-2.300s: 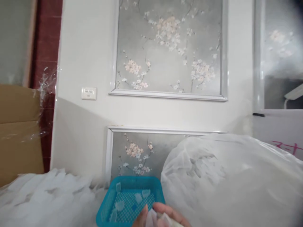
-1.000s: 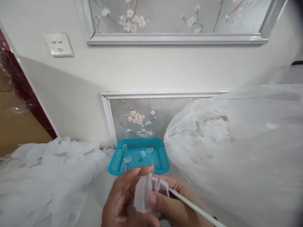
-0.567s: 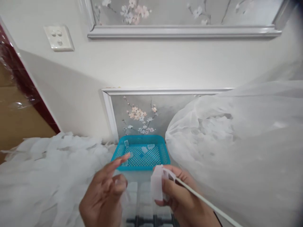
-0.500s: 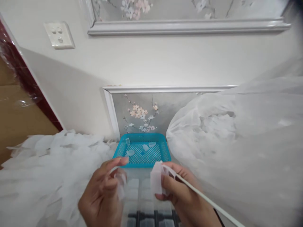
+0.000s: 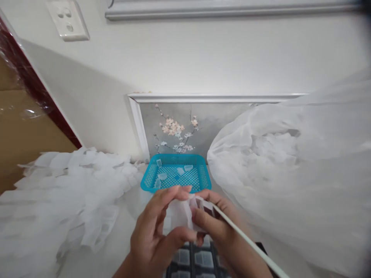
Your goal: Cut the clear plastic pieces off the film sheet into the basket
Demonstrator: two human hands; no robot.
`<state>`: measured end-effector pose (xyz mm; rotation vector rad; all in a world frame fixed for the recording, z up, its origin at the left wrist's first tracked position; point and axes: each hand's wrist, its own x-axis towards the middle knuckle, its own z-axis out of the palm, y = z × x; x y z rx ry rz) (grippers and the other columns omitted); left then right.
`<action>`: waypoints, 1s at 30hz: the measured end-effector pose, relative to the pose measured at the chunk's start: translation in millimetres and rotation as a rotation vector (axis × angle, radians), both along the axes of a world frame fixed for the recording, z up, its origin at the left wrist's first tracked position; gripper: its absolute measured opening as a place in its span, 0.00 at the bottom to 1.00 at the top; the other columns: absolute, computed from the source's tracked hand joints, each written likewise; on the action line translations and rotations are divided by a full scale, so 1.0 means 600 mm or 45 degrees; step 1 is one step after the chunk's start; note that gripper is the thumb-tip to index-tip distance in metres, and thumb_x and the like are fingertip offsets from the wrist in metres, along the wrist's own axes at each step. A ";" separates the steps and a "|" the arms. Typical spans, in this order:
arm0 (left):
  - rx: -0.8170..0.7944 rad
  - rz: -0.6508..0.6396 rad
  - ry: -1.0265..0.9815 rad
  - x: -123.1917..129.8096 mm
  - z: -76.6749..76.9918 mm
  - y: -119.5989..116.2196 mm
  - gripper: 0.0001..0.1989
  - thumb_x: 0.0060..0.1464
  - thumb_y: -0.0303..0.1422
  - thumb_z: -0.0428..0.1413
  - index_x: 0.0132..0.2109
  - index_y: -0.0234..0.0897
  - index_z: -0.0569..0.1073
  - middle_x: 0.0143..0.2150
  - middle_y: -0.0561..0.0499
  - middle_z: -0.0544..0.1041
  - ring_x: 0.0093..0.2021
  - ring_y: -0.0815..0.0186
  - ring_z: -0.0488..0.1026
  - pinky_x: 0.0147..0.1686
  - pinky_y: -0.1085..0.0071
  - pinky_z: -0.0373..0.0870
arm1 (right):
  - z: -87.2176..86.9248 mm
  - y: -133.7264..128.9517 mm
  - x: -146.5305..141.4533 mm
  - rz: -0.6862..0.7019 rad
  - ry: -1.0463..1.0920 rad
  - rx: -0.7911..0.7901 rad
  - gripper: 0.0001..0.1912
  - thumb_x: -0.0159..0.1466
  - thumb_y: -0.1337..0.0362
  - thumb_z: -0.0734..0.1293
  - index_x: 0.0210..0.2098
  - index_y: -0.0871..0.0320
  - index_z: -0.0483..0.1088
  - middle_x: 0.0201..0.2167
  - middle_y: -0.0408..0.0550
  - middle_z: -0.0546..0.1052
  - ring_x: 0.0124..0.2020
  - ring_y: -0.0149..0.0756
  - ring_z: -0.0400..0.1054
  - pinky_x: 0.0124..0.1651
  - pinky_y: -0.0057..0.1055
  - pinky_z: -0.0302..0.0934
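My left hand (image 5: 155, 235) and my right hand (image 5: 216, 224) meet low in the middle of the view. Between them they pinch a bunch of thin, translucent white pieces (image 5: 179, 214), folded or stacked. My right hand also grips a long, thin white stick (image 5: 249, 241), which runs down to the lower right. Under the hands lies a transparent compartment tray (image 5: 195, 258) with dark dividers, mostly hidden by my hands. A teal mesh basket (image 5: 147, 181) stands just beyond my fingertips, with several translucent pieces in it.
A large heap of white pieces (image 5: 66, 185) lies to the left. A bulging translucent bag (image 5: 290, 154) fills the right side. A cardboard box (image 5: 23, 116) wrapped in plastic stands at far left, against a white wall with a framed blossom panel (image 5: 174, 127).
My left hand has moved right from its separate position and now closes on the white pieces in my right hand. The view has tilted further down, showing more of the compartment tray.
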<state>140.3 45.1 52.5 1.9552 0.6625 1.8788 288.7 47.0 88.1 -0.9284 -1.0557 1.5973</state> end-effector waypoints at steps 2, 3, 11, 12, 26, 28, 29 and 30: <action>-0.098 -0.117 0.013 -0.003 0.006 -0.003 0.31 0.58 0.31 0.60 0.66 0.49 0.62 0.52 0.44 0.77 0.56 0.55 0.74 0.50 0.60 0.77 | -0.003 0.003 0.004 -0.005 0.012 0.008 0.18 0.51 0.53 0.77 0.30 0.60 0.72 0.20 0.40 0.71 0.19 0.25 0.61 0.20 0.20 0.60; -0.141 -0.158 0.032 -0.005 0.009 -0.004 0.32 0.57 0.31 0.61 0.66 0.49 0.61 0.54 0.42 0.76 0.57 0.53 0.73 0.50 0.59 0.77 | -0.004 0.005 0.005 -0.015 0.011 0.012 0.19 0.50 0.53 0.77 0.31 0.60 0.73 0.20 0.40 0.71 0.19 0.25 0.62 0.19 0.20 0.60; -0.163 -0.084 0.192 -0.029 0.025 0.000 0.33 0.53 0.23 0.62 0.64 0.48 0.66 0.55 0.44 0.77 0.54 0.53 0.76 0.50 0.61 0.78 | -0.003 0.007 0.012 -0.186 -0.024 -0.014 0.21 0.49 0.50 0.77 0.34 0.60 0.77 0.21 0.42 0.73 0.22 0.28 0.65 0.21 0.21 0.63; -0.154 -0.043 0.186 -0.031 0.026 0.001 0.33 0.54 0.21 0.61 0.64 0.47 0.66 0.54 0.45 0.78 0.52 0.55 0.77 0.49 0.63 0.79 | 0.000 0.005 0.013 -0.211 -0.040 -0.020 0.22 0.49 0.50 0.77 0.34 0.60 0.77 0.22 0.42 0.74 0.23 0.29 0.66 0.21 0.21 0.63; 0.019 0.847 0.556 -0.015 0.052 -0.036 0.23 0.51 0.30 0.66 0.55 0.41 0.74 0.39 0.52 0.82 0.32 0.66 0.81 0.34 0.74 0.80 | 0.002 0.002 0.008 -0.235 -0.071 -0.040 0.23 0.50 0.48 0.77 0.37 0.58 0.74 0.29 0.44 0.76 0.30 0.32 0.72 0.34 0.28 0.72; -0.062 0.913 0.537 -0.011 0.053 -0.042 0.18 0.53 0.33 0.64 0.51 0.42 0.75 0.36 0.54 0.82 0.31 0.67 0.81 0.32 0.76 0.80 | -0.001 0.002 0.009 -0.197 -0.060 -0.053 0.22 0.50 0.48 0.77 0.35 0.58 0.74 0.28 0.42 0.75 0.28 0.30 0.70 0.32 0.26 0.71; -0.084 0.949 0.530 -0.010 0.054 -0.043 0.16 0.54 0.33 0.64 0.50 0.42 0.75 0.35 0.55 0.82 0.31 0.67 0.81 0.32 0.76 0.80 | -0.001 0.002 0.010 -0.188 -0.050 -0.058 0.22 0.50 0.49 0.77 0.33 0.58 0.73 0.27 0.41 0.74 0.27 0.29 0.70 0.31 0.25 0.71; -0.087 0.978 0.530 -0.010 0.054 -0.044 0.15 0.55 0.32 0.63 0.50 0.42 0.75 0.35 0.55 0.82 0.31 0.68 0.81 0.33 0.76 0.80 | -0.001 0.002 0.010 -0.185 -0.039 -0.062 0.21 0.50 0.49 0.78 0.32 0.58 0.72 0.26 0.40 0.74 0.27 0.28 0.69 0.31 0.25 0.71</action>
